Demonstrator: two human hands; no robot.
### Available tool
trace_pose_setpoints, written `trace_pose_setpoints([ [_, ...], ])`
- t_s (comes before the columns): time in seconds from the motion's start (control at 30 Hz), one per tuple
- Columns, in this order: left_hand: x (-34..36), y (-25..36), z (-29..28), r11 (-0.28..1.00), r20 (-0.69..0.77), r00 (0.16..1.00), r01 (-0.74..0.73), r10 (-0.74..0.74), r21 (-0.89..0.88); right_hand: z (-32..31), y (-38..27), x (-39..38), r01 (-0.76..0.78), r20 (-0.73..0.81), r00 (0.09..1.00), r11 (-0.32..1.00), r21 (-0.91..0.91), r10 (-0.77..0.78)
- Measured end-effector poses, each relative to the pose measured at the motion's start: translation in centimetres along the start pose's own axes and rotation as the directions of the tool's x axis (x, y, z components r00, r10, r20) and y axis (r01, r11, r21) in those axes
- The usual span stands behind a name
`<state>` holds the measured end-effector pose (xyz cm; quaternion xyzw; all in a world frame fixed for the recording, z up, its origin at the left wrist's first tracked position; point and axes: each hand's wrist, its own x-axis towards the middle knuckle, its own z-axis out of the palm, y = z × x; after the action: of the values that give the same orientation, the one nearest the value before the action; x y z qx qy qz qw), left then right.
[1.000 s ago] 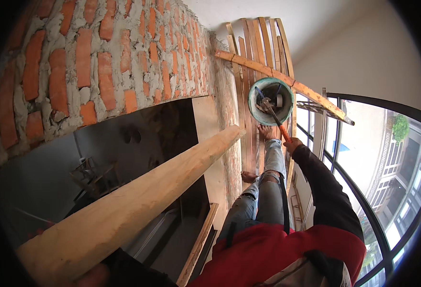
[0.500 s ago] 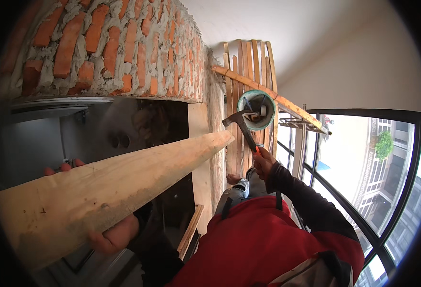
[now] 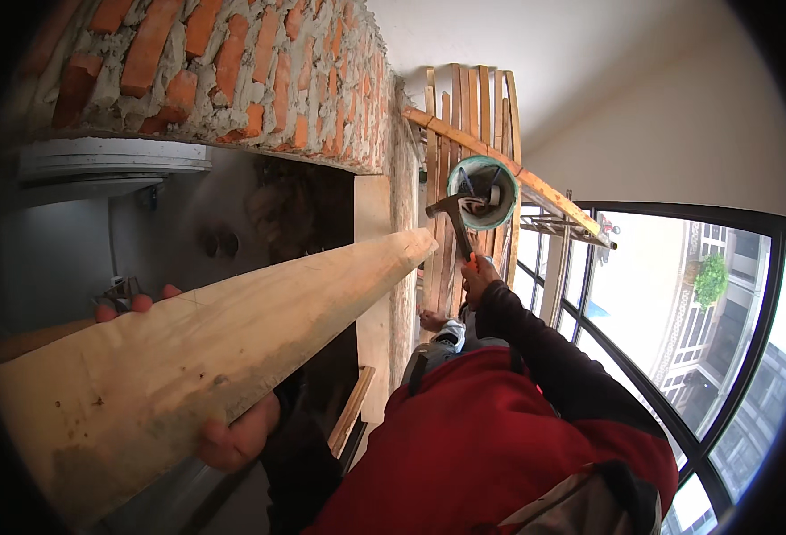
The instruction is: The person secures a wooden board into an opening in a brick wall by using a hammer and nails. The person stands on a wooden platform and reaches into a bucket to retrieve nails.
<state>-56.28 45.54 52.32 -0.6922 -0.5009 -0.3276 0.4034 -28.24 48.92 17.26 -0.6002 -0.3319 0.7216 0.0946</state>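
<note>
A long pale wooden board (image 3: 223, 339) slants from the lower left toward the middle, its far end narrowing beside the hammer. My left hand (image 3: 243, 435) is closed on the board's near edge, thumb showing. Fingertips (image 3: 140, 303) also curl over the opposite edge; the hand behind them is hidden by the wood, so I cannot tell whose they are. In my right hand (image 3: 479, 281) is a claw hammer (image 3: 457, 227) with a dark head and an orange-and-black handle. Its head is raised just past the board's tip, seemingly apart from it.
Below stands a platform of wooden slats (image 3: 473, 98), holding a green-rimmed bucket (image 3: 455, 183) with things inside. A diagonal wooden beam (image 3: 554, 193) crosses it. Rough brickwork (image 3: 232, 67) rises at upper left, above a dark opening (image 3: 330, 205). Black-framed windows (image 3: 580, 334) line the right.
The hammer and my right hand have shifted slightly left. My left hand and the fingertips have moved a little right relative to the picture, while the board's tip stays nearly in place.
</note>
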Motion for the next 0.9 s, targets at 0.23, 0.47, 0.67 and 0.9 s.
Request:
trace_pose_setpoints([
  [0.23,-1.1,-1.5,-1.0,0.98,0.068,0.998,0.011,0.002,-0.201,0.2,-0.7,-1.1,-0.279,0.253,0.922,0.956,-0.095,0.294],
  [0.47,-2.7,0.0,-1.5,0.715,-0.014,0.839,0.454,-0.544,-0.531,1.0,1.6,0.2,-0.114,-0.029,0.993,0.991,0.063,0.116],
  [0.67,-3.0,-1.6,-3.4,0.855,0.086,0.947,0.317,-0.309,-0.412,0.8,1.2,0.1,-0.212,0.104,0.973,0.976,0.055,0.205],
  [0.9,-1.8,-0.9,-2.7,0.903,0.067,0.961,0.276,-0.27,-0.329,1.2,4.5,0.8,-0.288,0.075,0.957,0.95,0.123,0.28],
])
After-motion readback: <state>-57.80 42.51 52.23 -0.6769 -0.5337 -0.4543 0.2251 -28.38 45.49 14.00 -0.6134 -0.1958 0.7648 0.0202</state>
